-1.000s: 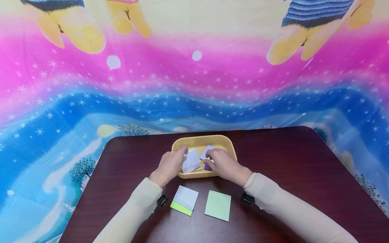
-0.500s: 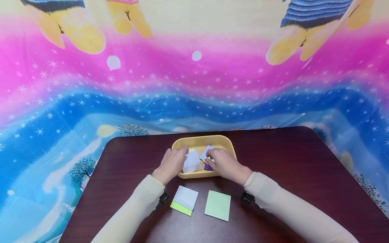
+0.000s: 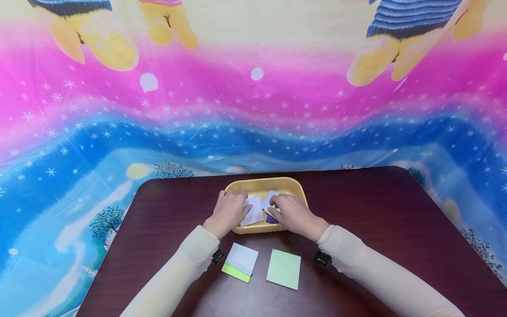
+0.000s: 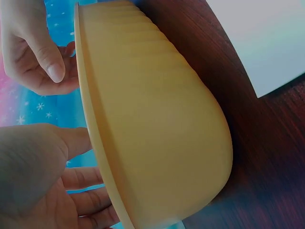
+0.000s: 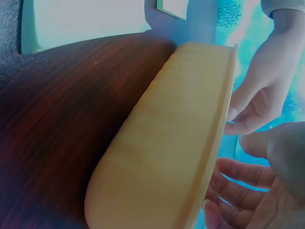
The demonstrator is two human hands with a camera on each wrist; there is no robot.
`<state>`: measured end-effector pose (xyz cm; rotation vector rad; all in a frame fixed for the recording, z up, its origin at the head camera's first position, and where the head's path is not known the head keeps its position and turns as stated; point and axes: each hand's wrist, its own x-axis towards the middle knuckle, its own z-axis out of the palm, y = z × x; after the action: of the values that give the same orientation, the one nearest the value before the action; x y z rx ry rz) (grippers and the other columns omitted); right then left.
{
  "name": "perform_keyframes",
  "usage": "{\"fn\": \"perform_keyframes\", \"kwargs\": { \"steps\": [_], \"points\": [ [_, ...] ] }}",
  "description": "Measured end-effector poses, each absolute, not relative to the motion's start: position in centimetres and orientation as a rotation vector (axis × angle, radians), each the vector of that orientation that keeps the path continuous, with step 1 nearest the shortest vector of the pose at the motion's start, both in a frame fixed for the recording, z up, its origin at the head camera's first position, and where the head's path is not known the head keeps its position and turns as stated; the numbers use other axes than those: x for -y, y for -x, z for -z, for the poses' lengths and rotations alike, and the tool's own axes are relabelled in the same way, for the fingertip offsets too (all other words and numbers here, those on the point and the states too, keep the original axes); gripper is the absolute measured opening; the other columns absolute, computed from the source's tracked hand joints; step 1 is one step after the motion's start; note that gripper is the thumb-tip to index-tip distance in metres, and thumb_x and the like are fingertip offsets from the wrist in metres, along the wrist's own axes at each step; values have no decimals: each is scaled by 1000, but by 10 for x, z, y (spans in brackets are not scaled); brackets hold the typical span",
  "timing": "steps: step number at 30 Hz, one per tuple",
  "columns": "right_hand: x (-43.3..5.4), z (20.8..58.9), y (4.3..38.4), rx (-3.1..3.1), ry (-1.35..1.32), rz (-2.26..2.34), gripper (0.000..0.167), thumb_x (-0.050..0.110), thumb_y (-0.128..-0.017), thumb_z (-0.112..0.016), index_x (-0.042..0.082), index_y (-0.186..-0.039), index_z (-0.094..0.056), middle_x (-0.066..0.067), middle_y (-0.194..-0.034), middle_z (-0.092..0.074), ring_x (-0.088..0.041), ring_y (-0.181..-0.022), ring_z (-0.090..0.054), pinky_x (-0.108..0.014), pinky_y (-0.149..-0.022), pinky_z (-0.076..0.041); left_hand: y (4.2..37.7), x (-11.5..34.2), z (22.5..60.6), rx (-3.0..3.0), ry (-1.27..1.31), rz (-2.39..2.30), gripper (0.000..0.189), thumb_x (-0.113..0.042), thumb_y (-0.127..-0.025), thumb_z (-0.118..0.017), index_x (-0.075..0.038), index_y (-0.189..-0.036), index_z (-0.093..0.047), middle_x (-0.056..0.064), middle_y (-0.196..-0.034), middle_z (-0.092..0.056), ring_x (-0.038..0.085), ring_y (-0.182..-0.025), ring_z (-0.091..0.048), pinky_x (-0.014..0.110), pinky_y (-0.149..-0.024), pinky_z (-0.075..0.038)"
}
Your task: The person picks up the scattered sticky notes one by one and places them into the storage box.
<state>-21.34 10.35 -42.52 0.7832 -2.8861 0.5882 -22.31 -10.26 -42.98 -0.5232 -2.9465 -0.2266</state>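
A yellow plastic tray (image 3: 293,187) stands near the table's far edge with several small sticky-note pads in it. My left hand (image 3: 227,211) is over its left side, the thumb beside a white pad (image 3: 253,213); the left wrist view shows the fingers (image 4: 90,200) apart, with tips hidden behind the rim. Over the right side, my right hand (image 3: 295,213) reaches in with loosely bent fingers, next to a purple pad (image 3: 271,219) and a pale lilac pad (image 3: 270,197). The right wrist view shows its thumb (image 5: 255,143) apart from the fingers.
In front of the tray, a white pad with a lime-green strip (image 3: 240,262) and a light green pad (image 3: 284,268) lie side by side on the dark wooden table (image 3: 364,211). A printed cloth (image 3: 253,136) hangs behind the table.
My left hand has moved slightly to the right, farther over the white pad in the tray. The right hand and the two pads on the table have stayed in place.
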Motion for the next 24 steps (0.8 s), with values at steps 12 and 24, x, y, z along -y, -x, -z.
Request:
{"fn": "perform_keyframes", "kwargs": {
  "steps": [12,24],
  "points": [
    [-102,426,213,2901,-769,-591,16,22,-93,-72,7,-99,-74,-5,-86,-73,-16,-77,-65,-35,-71,-55,223,101,431,2971,513,202,32,-38,-97,-67,-10,-111,-69,11,-104,-75,31,-105,-67,47,-91,-44],
    [-103,424,213,2886,-779,-598,17,22,-93,-73,6,-98,-73,-6,-85,-73,-16,-75,-66,-35,-71,-56,223,102,427,2958,521,244,36,-38,-97,-67,-10,-119,-68,11,-111,-75,31,-108,-66,47,-91,-45]
  ]
}}
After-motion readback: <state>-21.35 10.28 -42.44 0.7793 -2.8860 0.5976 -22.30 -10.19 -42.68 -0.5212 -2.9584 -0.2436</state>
